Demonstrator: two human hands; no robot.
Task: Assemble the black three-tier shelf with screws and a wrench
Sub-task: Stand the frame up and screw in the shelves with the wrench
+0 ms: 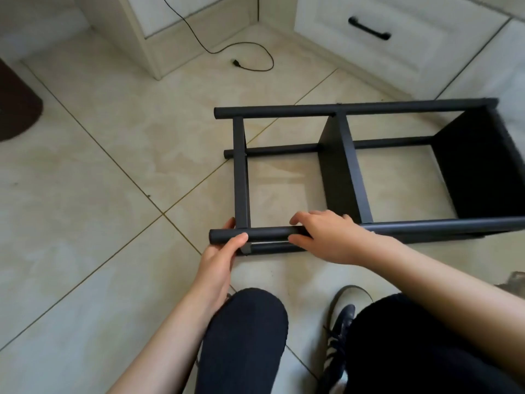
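Observation:
The black three-tier shelf point(343, 163) lies on its side on the tiled floor, with three panels standing between round black poles. My left hand point(223, 251) grips the left end of the near upper pole point(267, 233), thumb on top and fingers behind. Further right on the same pole is my right hand point(324, 237), fingers curled over the top and thumb underneath. A second pole runs just below, partly hidden by my hands. No screws or wrench are in view.
White cabinets point(397, 44) with a black drawer handle point(369, 28) stand at the back. A black cable with a plug point(250, 56) lies on the floor beyond the shelf. A dark mat point(17, 103) sits at the left edge. My knees and a shoe point(339, 325) are below.

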